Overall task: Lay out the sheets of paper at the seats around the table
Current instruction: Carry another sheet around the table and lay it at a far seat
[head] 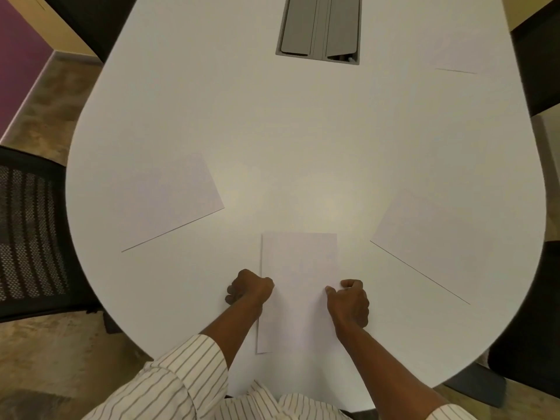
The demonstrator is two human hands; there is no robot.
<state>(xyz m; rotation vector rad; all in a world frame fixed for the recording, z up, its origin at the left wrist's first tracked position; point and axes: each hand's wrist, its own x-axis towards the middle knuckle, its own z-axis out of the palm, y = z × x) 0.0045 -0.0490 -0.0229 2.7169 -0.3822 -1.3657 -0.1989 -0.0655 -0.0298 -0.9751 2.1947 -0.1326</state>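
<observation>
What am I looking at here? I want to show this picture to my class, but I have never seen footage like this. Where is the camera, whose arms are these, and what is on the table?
There is no machine here. A person wears a wide-angle camera on the head, so this single picture looks forward and down over their own arms, and the table's edges look curved.

The left hand and right hand each pinch one side of a sheet of paper lying at the near edge of the white table, right in front of the person.

Three more sheets already lie flat: one on the left near a mesh-backed chair, one on the right, and a faint one far right. They are hard to spot, white on white.

The grey panel set into the table's middle looks like a cable hatch.
</observation>
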